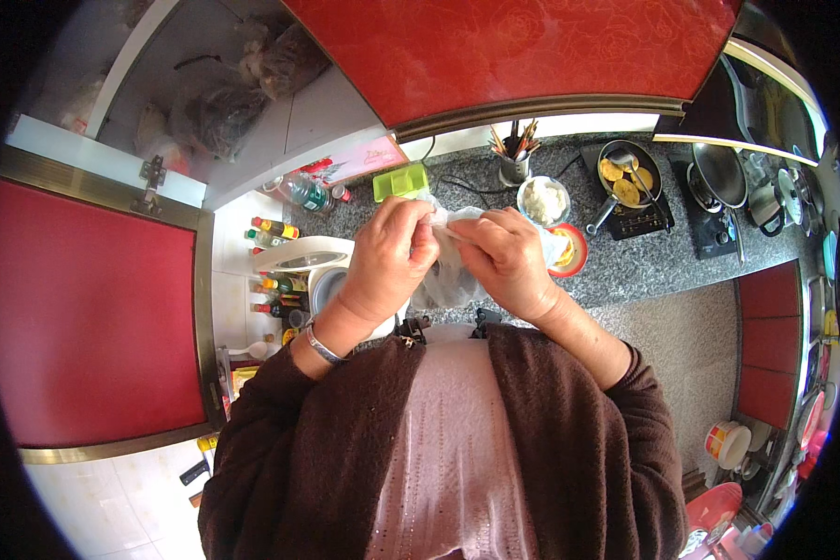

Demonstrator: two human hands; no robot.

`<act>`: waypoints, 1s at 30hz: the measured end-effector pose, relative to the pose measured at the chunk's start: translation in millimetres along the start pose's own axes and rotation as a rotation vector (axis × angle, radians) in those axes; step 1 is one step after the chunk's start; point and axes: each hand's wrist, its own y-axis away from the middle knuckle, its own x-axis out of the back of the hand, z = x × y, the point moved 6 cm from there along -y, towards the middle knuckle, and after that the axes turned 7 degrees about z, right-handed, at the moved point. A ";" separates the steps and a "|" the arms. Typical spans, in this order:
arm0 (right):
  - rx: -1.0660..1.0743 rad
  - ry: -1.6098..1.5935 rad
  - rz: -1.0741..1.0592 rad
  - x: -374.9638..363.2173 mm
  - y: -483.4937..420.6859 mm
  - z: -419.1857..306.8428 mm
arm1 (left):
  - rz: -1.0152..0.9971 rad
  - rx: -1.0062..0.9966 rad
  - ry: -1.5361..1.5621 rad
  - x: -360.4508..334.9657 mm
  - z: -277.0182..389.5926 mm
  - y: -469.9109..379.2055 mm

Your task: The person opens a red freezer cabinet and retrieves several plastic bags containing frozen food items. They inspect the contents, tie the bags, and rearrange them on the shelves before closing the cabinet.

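Observation:
Both hands are raised in front of my chest, pinching the gathered top of a thin, translucent plastic bag (449,276). My left hand (392,255) grips one side of the twisted neck, and my right hand (507,255) grips the other, with the fingertips nearly touching. The bag hangs below the fingers; what it contains, if anything, I cannot tell. Just past my right hand, a red-rimmed plate (579,260) with yellow food is partly covered by plastic. A bowl of white food (544,201) stands behind it. Left of my left hand is a white appliance with its lid up (301,253).
A frying pan (630,175) with yellow rounds and a spatula sits on a cooktop. Farther right are a wok (719,175) and a pot (770,203). Bottles (276,227) line the left wall. An open red cabinet door (94,315) juts out at left.

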 end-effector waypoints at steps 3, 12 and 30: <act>0.089 0.033 0.010 4.3 -2.5 -2.4 | 0.050 0.107 0.102 0.2 -2.2 1.2; -0.180 -0.153 -0.085 3.9 1.7 20.0 | -0.300 1.019 1.128 -18.0 -15.9 20.8; 0.359 0.306 -0.391 -2.6 -10.5 -18.7 | -0.245 0.968 0.911 -30.5 -20.6 27.7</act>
